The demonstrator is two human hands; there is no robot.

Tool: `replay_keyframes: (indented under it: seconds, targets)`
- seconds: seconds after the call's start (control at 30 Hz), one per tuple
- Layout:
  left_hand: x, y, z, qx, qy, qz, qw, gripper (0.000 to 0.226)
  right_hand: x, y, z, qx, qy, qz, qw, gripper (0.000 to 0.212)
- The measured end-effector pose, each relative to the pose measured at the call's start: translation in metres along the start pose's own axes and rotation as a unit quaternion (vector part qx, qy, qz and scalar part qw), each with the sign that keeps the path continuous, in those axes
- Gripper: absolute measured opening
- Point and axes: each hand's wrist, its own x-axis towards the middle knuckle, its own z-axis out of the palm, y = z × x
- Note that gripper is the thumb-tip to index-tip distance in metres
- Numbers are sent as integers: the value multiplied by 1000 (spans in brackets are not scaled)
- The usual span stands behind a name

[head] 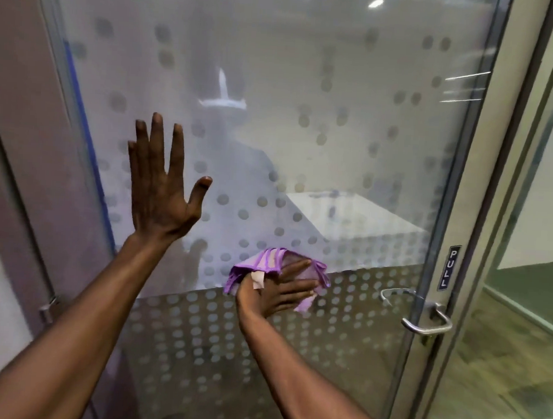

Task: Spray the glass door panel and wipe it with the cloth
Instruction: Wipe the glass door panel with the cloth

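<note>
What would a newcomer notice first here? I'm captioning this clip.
The purple cloth, pressed by the right hand to the frosted, dotted glass door panel low at centre. The left hand lies flat on the glass, upper left; the metal handle sits right.

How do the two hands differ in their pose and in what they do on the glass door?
The left hand is held high with fingers spread and pointing up, and holds nothing; the right hand is lower, fingers pointing sideways toward the door handle, pressing the purple cloth on the glass door panel. The left hand lies over the frosted band; the right hand is at its lower edge. Both hands are bare with straight fingers.
</note>
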Motion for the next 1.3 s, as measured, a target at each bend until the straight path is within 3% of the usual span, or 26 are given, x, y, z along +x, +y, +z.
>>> replay_keyframes:
  seconds: [0.13, 0.17, 0.23, 0.3, 0.4, 0.57, 0.63, 0.67, 0.73, 0.8, 1.0, 1.13, 1.2, 1.3]
  targets:
    - [-65, -31, 4, 35, -13, -92, 995, 82, -36, 31, -2, -15, -54, -258, 965, 114]
    - [-79, -39, 6, 42, -16, -108, 993, 81, -39, 43, 2, -24, -47, -323, 945, 115]
    - [-99, -51, 11, 65, -12, -116, 991, 80, -26, 62, 13, -10, -59, -442, 895, 97]
    - [-109, -57, 15, 82, -21, -101, 991, 81, -15, 75, 18, -12, -49, -566, 823, 79]
    - [-110, -61, 19, 96, -19, -78, 992, 82, -5, 81, 20, -26, -16, -730, 683, 70]
    - [-114, -65, 16, 84, -19, -70, 994, 82, 12, 55, 19, -111, -36, -882, 456, 74]
    - [-115, -68, 12, 47, -15, -59, 997, 80, 19, 27, 11, -121, -27, -910, 396, 77]
    - [-115, -70, 8, 24, -9, -59, 998, 79, 21, 10, 4, -108, -18, -913, 393, 77]
    - [-118, -76, 1, -4, 1, -57, 998, 76, 21, -28, -13, -59, 7, -896, 440, 74]
    - [-117, -85, -5, 9, 9, -41, 999, 73, 17, -76, -35, -3, 37, -867, 497, 70]
    - [-102, -105, -10, 75, -15, -68, 995, 78, 3, -217, -99, 75, 123, -802, 580, 72]
    - [-104, -110, -7, 90, -1, -56, 994, 76, -12, -242, -104, 96, 141, -745, 645, 72]
    - [-103, -109, -8, 69, 24, -57, 996, 71, -19, -228, -95, 97, 135, -741, 651, 72]
    - [-102, -104, -9, 24, 46, -74, 996, 69, -23, -198, -77, 97, 117, -771, 618, 70]
